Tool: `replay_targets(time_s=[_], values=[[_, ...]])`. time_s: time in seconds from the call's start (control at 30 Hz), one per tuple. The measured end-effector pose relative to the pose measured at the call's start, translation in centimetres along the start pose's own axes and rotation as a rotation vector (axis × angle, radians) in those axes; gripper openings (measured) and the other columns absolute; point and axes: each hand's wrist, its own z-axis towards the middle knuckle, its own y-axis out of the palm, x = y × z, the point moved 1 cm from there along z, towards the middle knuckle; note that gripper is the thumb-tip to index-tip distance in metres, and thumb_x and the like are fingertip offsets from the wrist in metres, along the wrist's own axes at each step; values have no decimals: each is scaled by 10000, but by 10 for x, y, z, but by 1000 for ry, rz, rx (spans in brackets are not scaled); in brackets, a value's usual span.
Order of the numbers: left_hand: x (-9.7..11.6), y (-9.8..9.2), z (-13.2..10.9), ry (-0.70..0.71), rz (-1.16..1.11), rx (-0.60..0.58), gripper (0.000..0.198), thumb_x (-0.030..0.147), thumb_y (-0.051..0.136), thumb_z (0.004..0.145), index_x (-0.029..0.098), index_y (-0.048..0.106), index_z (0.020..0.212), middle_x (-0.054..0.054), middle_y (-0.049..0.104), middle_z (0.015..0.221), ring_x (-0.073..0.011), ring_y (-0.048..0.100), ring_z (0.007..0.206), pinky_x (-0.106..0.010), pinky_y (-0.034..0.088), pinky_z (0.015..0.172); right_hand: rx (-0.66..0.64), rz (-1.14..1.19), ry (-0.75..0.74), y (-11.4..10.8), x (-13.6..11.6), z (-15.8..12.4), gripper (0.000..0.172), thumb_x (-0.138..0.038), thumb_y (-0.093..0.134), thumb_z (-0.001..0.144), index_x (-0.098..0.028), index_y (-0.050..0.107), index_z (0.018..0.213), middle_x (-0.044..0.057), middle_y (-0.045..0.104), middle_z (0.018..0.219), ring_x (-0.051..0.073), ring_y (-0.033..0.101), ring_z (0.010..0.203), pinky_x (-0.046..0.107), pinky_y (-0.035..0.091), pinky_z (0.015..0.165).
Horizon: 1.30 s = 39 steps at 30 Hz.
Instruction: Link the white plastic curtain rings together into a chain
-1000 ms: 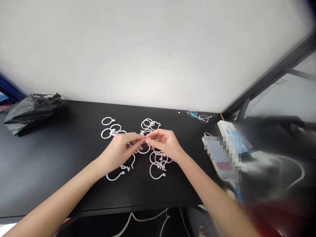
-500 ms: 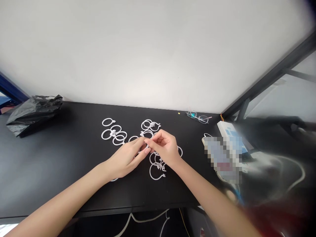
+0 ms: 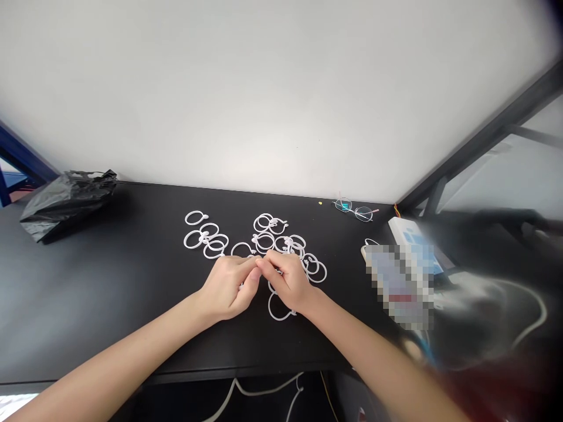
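Note:
Several white plastic rings (image 3: 265, 240) with small clips lie scattered on a black desk (image 3: 109, 293). My left hand (image 3: 231, 286) and my right hand (image 3: 288, 279) rest low on the desk, fingertips meeting in a pinch over the middle of the pile. Both hands are closed on a white ring that is mostly hidden under the fingers. Another ring (image 3: 280, 310) shows just below my right hand. A separate cluster of rings (image 3: 203, 234) lies to the left of my hands.
A crumpled black plastic bag (image 3: 65, 199) sits at the desk's far left. A pair of glasses (image 3: 354, 210) lies at the back right, near a white box (image 3: 411, 240) and a pixelated object. White cables hang below the desk's front edge.
Both hands have come down from above the pile to the desk surface and drawn nearer to me, still pinched together. More rings behind them are uncovered.

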Motion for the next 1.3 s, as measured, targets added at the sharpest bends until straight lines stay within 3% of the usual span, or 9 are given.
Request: replay_targets(time_s=[0.2, 0.33, 0.43, 0.63, 0.83, 0.93, 1.0, 1.13, 1.3], values=[[-3, -6, 4, 46, 185, -31, 350, 212, 280, 951, 194, 389, 618, 33, 423, 495, -98, 348, 422, -243, 276, 473, -6, 5, 51, -3, 2, 1, 400, -363, 456, 969, -198, 321, 631, -65, 306, 544, 68, 295, 490, 216, 271, 477], [-17, -30, 14, -249, 471, -25, 318, 325, 330, 977, 182, 515, 762, 7, 549, 621, -121, 478, 507, -241, 293, 495, 52, 40, 81, -10, 4, 2, 354, -389, 409, 982, -198, 418, 684, -58, 358, 555, 77, 349, 487, 225, 302, 487], [-35, -48, 18, -454, 670, -1, 289, 419, 390, 972, 181, 549, 930, -40, 631, 861, -168, 584, 679, -241, 309, 505, 123, 40, 95, -13, 4, 4, 336, -376, 418, 980, -196, 455, 699, -57, 375, 552, 77, 358, 479, 227, 312, 489], [-64, -52, 10, -623, 790, -255, 220, 343, 416, 959, 169, 550, 965, -63, 618, 936, -201, 613, 695, -270, 321, 494, 145, -54, 67, -12, 3, 6, 316, -301, 502, 941, -194, 440, 651, -43, 430, 565, 82, 404, 514, 225, 339, 515], [-60, -47, 6, -517, 900, -208, 257, 367, 439, 945, 159, 590, 949, -103, 604, 936, -283, 598, 923, -289, 371, 530, 137, -102, 44, -12, 2, 5, 314, -283, 509, 935, -190, 459, 639, -35, 489, 564, 87, 462, 529, 225, 390, 561], [-55, -49, 9, -439, 960, -131, 309, 403, 447, 941, 137, 602, 966, -136, 604, 949, -310, 578, 918, -348, 431, 643, 129, -113, 46, -12, 2, 5, 320, -291, 500, 937, -191, 459, 636, -37, 486, 556, 85, 454, 516, 225, 392, 557], [-51, -49, 12, -365, 838, -114, 302, 415, 458, 939, 149, 601, 948, -117, 620, 943, -282, 583, 885, -380, 451, 739, 123, -121, 48, -12, 2, 5, 325, -298, 493, 938, -193, 453, 633, -40, 473, 548, 85, 440, 507, 228, 388, 551], [-47, -44, 14, -181, 412, -299, 323, 476, 538, 896, 187, 606, 1021, -87, 641, 1059, -247, 594, 937, -396, 463, 868, 119, -128, 37, -12, 0, 5, 329, -297, 490, 935, -198, 432, 627, -46, 440, 534, 86, 405, 494, 234, 364, 530], [-48, -39, 9, -201, 225, -424, 388, 451, 595, 864, 203, 596, 1162, -101, 607, 1220, -277, 574, 1079, -408, 473, 924, 116, -144, 34, -11, -2, 6, 329, -292, 482, 938, -199, 426, 627, -47, 430, 533, 85, 391, 491, 235, 354, 525]])
